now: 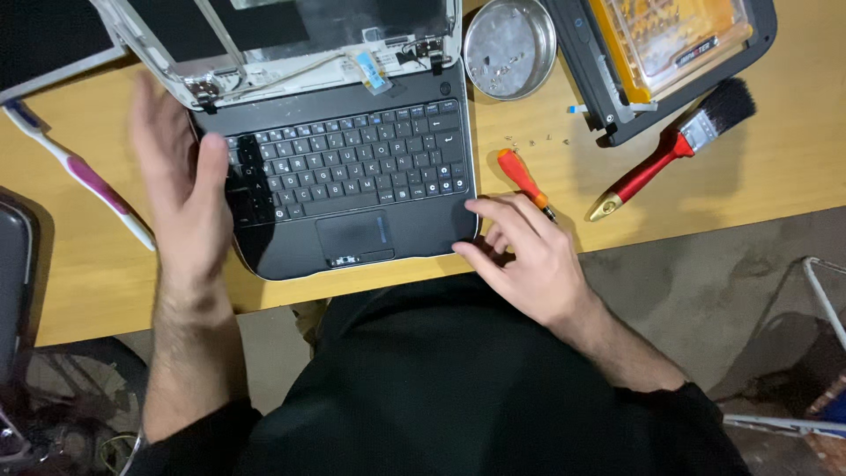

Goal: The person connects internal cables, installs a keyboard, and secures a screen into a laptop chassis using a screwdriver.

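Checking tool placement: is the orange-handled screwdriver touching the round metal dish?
Apart. The head view shows bare wooden tabletop between the orange-handled screwdriver and the round metal dish.

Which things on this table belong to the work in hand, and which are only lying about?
In use:
- small black laptop, lid stripped open
- left hand at its left edge
- right hand at its front right corner
- orange screwdriver
- round metal dish with small screws

Lying about:
- red-handled paintbrush
- pink and white toothbrush
- yellow bit case
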